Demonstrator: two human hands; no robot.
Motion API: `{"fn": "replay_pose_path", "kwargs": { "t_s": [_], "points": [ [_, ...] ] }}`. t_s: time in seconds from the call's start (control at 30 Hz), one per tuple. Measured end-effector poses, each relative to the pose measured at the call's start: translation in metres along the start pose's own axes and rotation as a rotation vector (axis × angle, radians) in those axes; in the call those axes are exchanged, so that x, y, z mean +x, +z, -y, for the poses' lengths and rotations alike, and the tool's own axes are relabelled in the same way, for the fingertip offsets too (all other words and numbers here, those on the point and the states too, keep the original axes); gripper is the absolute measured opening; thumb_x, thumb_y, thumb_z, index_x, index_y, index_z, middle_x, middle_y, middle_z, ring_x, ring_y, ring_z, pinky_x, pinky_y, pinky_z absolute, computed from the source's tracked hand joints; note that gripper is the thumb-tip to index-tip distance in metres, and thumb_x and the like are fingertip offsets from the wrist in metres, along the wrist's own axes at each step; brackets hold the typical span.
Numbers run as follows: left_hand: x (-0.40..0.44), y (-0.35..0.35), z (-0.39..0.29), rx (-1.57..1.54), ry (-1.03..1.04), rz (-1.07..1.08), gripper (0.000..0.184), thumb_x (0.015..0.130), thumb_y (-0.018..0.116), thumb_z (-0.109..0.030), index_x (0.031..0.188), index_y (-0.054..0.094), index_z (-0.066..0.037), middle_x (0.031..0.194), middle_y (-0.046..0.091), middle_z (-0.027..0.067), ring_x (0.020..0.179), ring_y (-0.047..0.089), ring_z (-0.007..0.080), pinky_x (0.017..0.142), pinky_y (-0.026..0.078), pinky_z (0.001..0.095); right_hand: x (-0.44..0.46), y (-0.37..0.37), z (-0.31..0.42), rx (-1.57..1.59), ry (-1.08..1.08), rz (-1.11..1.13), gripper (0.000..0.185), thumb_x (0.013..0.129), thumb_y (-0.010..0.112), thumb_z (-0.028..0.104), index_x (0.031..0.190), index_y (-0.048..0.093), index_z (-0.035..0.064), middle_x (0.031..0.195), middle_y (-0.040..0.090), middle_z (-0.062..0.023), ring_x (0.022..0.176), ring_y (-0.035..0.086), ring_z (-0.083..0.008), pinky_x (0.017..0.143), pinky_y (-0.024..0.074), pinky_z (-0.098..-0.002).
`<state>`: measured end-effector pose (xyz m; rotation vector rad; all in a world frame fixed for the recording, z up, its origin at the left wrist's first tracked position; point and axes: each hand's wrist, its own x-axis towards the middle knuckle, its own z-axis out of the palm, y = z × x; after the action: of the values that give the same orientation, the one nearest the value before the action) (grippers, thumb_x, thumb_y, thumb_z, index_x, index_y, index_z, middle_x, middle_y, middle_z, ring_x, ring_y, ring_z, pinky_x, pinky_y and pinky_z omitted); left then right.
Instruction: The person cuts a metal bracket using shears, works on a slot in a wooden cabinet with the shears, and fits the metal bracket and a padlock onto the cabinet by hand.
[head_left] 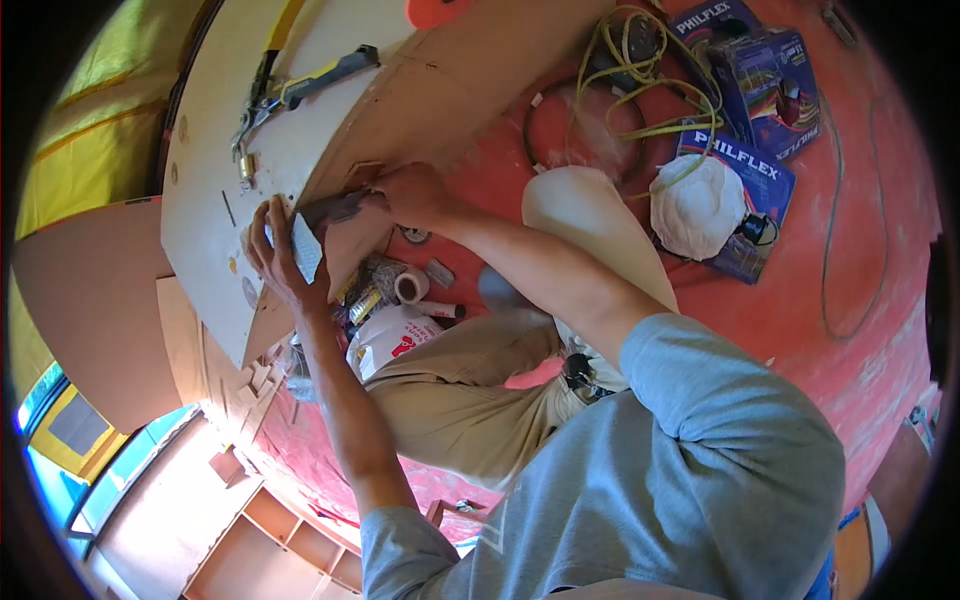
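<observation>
My left hand (287, 255) lies over the edge of a white panel (205, 215), its fingers curled on the white face. A flat, pale blue-white piece (306, 248) shows between its fingers and thumb; its kind is unclear. My right hand (415, 193) is closed at the brown inner side of the panel, with the fingertips partly hidden. A dark object or opening (335, 207) lies between the two hands, and I cannot tell which it is. On the panel rest yellow-and-black pliers (265, 80), a utility knife (325, 78) and a small brass padlock-like piece (246, 170).
Blue PHILFLEX boxes (770, 85), a yellow cable (640, 60) and a white round bundle (697, 205) lie on the red floor (860, 240). Near my legs are a white plastic bag (390, 338) and a tape roll (410, 286). Brown boards (95, 285) stand at left.
</observation>
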<state>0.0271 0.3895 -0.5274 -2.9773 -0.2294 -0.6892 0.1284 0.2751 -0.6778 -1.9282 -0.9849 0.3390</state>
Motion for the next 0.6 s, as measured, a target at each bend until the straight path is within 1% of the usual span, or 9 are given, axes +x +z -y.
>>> {"fn": "replay_pose_path", "kwargs": {
  "t_s": [0.03,0.1,0.17,0.2,0.27,0.3,0.4,0.5,0.6],
  "points": [
    [0.002,-0.002,-0.004,0.051,0.01,-0.001,0.064,0.072,0.079,-0.021,0.129,0.054,-0.005,0.126,0.052,0.0152,0.115,0.048,0.0333,0.097,0.038,0.0432,-0.001,0.003,0.0,0.019,-0.026,-0.047,0.032,0.084,0.057,0.04,0.091,0.071,0.0122,0.091,0.068,-0.0124,0.086,0.065,-0.0287,0.072,0.051,-0.0435],
    [0.003,-0.001,-0.005,0.061,0.007,0.017,0.063,0.073,0.078,-0.022,0.129,0.054,-0.006,0.125,0.052,0.0155,0.115,0.048,0.0331,0.096,0.038,0.0429,-0.002,0.008,-0.002,0.05,-0.077,-0.142,0.031,0.083,0.057,0.037,0.09,0.071,0.0107,0.09,0.068,-0.0124,0.085,0.065,-0.029,0.071,0.0509,-0.044],
    [0.002,0.0,-0.004,0.065,0.022,0.018,0.061,0.074,0.078,-0.022,0.129,0.055,-0.007,0.125,0.053,0.0159,0.115,0.049,0.0326,0.096,0.038,0.0427,0.0,0.009,-0.003,-0.03,-0.104,-0.12,0.03,0.085,0.057,0.038,0.087,0.071,0.0115,0.086,0.068,-0.0107,0.082,0.065,-0.0282,0.071,0.0506,-0.0422],
    [0.001,0.001,-0.002,0.059,0.021,0.012,0.061,0.074,0.077,-0.025,0.128,0.056,-0.008,0.126,0.052,0.0159,0.115,0.048,0.0338,0.097,0.037,0.0439,0.002,0.008,-0.003,-0.073,-0.121,-0.11,0.03,0.085,0.056,0.038,0.086,0.071,0.0119,0.084,0.068,-0.0099,0.08,0.065,-0.0279,0.071,0.0504,-0.0414],
    [0.001,0.006,0.002,0.04,0.018,-0.006,0.061,0.074,0.077,-0.03,0.128,0.057,-0.011,0.128,0.051,0.0158,0.115,0.046,0.0362,0.098,0.036,0.0461,0.004,0.006,-0.001,-0.106,-0.067,-0.035,0.03,0.087,0.055,0.037,0.087,0.071,0.0113,0.084,0.068,-0.0103,0.081,0.065,-0.028,0.071,0.0505,-0.0418],
    [0.001,0.005,0.004,0.06,0.033,0.007,0.061,0.074,0.077,-0.03,0.128,0.057,-0.012,0.128,0.051,0.0156,0.114,0.047,0.0349,0.098,0.037,0.0448,0.002,0.005,0.001,-0.122,-0.047,0.011,0.031,0.088,0.054,0.037,0.087,0.07,0.011,0.084,0.068,-0.0105,0.082,0.065,-0.028,0.071,0.0505,-0.042],
    [0.003,0.0,-0.007,0.047,-0.021,0.04,0.06,0.074,0.076,-0.027,0.129,0.056,-0.01,0.126,0.052,0.0159,0.114,0.048,0.0338,0.098,0.037,0.0434,-0.003,0.007,0.004,-0.048,0.006,-0.021,0.032,0.089,0.053,0.038,0.09,0.07,0.011,0.087,0.068,-0.0103,0.084,0.066,-0.029,0.072,0.0505,-0.0433],
    [0.001,0.002,-0.01,0.032,0.001,0.005,0.059,0.075,0.076,-0.025,0.128,0.057,-0.008,0.126,0.053,0.0159,0.114,0.048,0.0336,0.097,0.037,0.0435,-0.004,0.012,0.005,0.012,0.041,0.054,0.032,0.088,0.053,0.037,0.096,0.069,0.0115,0.09,0.068,-0.0118,0.085,0.065,-0.0311,0.073,0.051,-0.0436],
    [-0.001,0.005,-0.008,0.035,0.018,-0.028,0.058,0.075,0.077,-0.024,0.127,0.057,-0.008,0.125,0.053,0.0155,0.114,0.049,0.0328,0.096,0.038,0.0436,-0.014,0.021,0.007,0.273,0.143,-0.044,0.031,0.089,0.056,0.035,0.102,0.067,0.0089,0.091,0.069,-0.0126,0.081,0.067,-0.0285,0.072,0.0524,-0.04]
  ]
}}
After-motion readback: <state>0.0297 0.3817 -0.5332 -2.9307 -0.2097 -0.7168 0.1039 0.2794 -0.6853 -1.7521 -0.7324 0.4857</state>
